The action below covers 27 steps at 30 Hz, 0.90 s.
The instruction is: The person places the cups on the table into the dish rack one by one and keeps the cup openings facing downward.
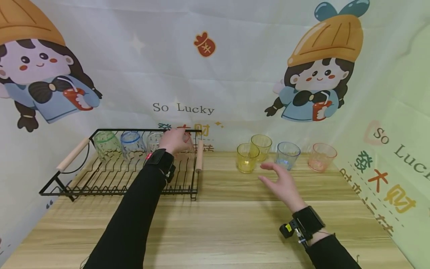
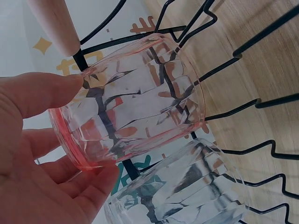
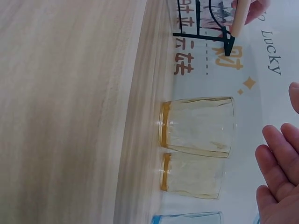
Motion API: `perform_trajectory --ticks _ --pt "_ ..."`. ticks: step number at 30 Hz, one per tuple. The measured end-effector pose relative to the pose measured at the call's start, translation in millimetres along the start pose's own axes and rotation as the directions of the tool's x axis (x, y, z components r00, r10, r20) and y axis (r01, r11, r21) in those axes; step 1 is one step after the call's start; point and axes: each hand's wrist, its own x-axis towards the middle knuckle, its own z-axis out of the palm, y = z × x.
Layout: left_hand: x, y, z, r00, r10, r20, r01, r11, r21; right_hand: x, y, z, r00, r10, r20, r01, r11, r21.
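Left hand: the left hand (image 1: 174, 140) is over the right end of the rack, grasping the pink-tinted faceted clear glass tumbler (image 2: 135, 102) by its thick base end; thumb on one side, fingers on the other.
Held tumbler: upside down at the rack's right end, beside the right handle; base toward the palm, rim toward the wires – can't tell whether the rack bears its weight.
Rack: black wire dish rack (image 1: 100, 193) with round pale wooden handles (image 1: 199, 156) at both ends; on the left of the table.
Racked row: from the left – green-tinted faceted glass tumbler (image 1: 106, 146), blue-rimmed faceted glass tumbler (image 1: 131, 146), colourless faceted glass tumbler (image 2: 177, 189); the colourless one sits just beside the held one; all along the back side.
Right hand: the right hand (image 1: 282, 185) is released, thumb and fingers apart; in the head view it overlaps the near side of the blue tumbler – contact can't be told.
Table row: two yellow transparent glass tumblers (image 1: 248, 158), one set slightly behind the other; then a blue transparent glass tumbler (image 1: 289, 152), then a separate pink transparent glass tumbler (image 1: 322, 157) farthest right; the yellow pair stand upright.
Surround: pale wood-grain table (image 1: 218, 228); white printed cloth backdrop (image 1: 235, 56) behind; black sleeves (image 1: 129, 216), black wrist straps (image 1: 307, 223) on both arms.
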Motion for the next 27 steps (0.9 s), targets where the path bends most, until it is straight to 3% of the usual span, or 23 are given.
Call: perform_trajectory --ticks 10,13,17,20,22,27 --pt "-3.5 -0.5 1.2 1.0 -0.001 -0.015 0.0 0.999 -0.047 8 -4 -2 1.0 -0.012 0.003 0.012 1.0 0.008" --pt "6.0 -11.1 11.8 0.999 0.025 -0.039 -0.027 0.999 -0.041 10 -4 -2 1.0 -0.02 0.001 0.02 1.0 -0.002" --pt "89.3 -77.6 83.6 0.983 0.075 -0.165 -0.073 0.997 0.013 12 -6 -2 1.0 -0.028 0.007 0.028 0.999 -0.034" --pt "131.0 -110.9 119.2 0.966 0.1 -0.237 -0.09 0.994 0.054 14 -7 -2 0.999 -0.036 0.011 0.037 0.997 -0.067" --pt "111.1 -93.8 100.4 0.975 0.089 -0.201 -0.085 0.996 0.03 16 -7 -2 0.999 -0.041 0.012 0.042 0.996 -0.081" --pt "20.9 -16.3 21.6 0.984 0.076 -0.162 -0.082 0.996 -0.033 19 -8 -2 0.999 -0.045 0.018 0.047 0.992 -0.118"
